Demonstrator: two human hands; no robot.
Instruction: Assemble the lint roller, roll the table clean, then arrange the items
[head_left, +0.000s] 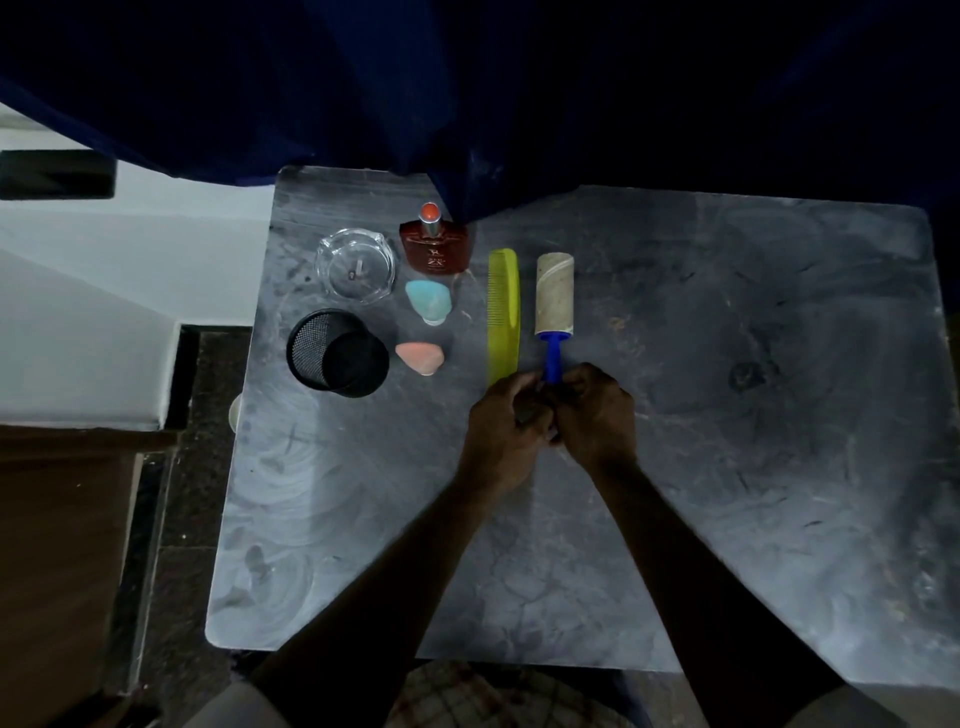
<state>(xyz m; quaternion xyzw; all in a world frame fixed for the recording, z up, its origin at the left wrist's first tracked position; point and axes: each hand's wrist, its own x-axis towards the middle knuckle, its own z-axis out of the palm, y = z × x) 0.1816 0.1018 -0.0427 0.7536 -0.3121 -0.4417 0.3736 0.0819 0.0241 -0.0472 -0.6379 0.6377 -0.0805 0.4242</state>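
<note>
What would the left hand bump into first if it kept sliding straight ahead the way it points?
Probably the near end of the yellow-green comb, just beyond the left hand; heights are hard to judge.

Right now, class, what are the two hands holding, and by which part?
Both hands, left hand and right hand, grip the lint roller at the near end of its blue handle.

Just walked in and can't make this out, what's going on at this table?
A person has both hands, left hand and right hand, closed around the near end of a blue-handled lint roller lying on the grey table. Its roll is already on the handle. A yellow-green comb lies alongside. Further left sit a clear glass ashtray, a black mesh cup and a red perfume bottle.
</note>
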